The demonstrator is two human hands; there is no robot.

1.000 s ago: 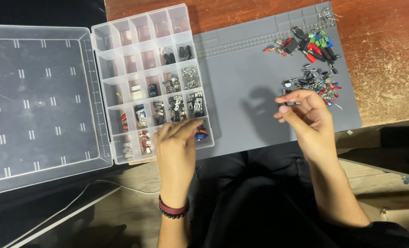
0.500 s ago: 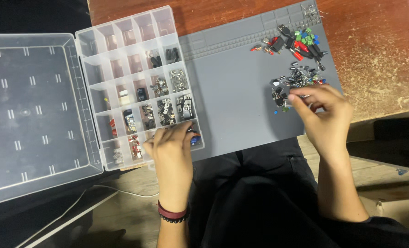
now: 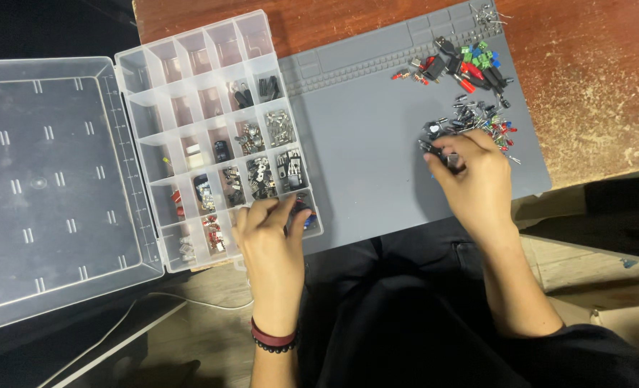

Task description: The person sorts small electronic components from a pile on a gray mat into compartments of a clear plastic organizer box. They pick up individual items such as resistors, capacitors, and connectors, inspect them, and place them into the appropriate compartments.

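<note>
Fingers of right hand [image 3: 474,176] pinch small parts [image 3: 470,118]; left hand [image 3: 265,233] curls over organizer box [image 3: 215,129].

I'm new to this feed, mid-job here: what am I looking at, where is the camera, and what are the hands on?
There is no machine: a person works with two bare hands, filmed from a camera on their head looking down. On the wooden table lies a grey mat with a scatter of small electronic parts, red, green, blue and black. Left of it sits a clear compartment box, its lid open flat. The left hand rests at the box's near corner compartments. The right hand pinches among the loose parts; what it holds is too small to tell.
</note>
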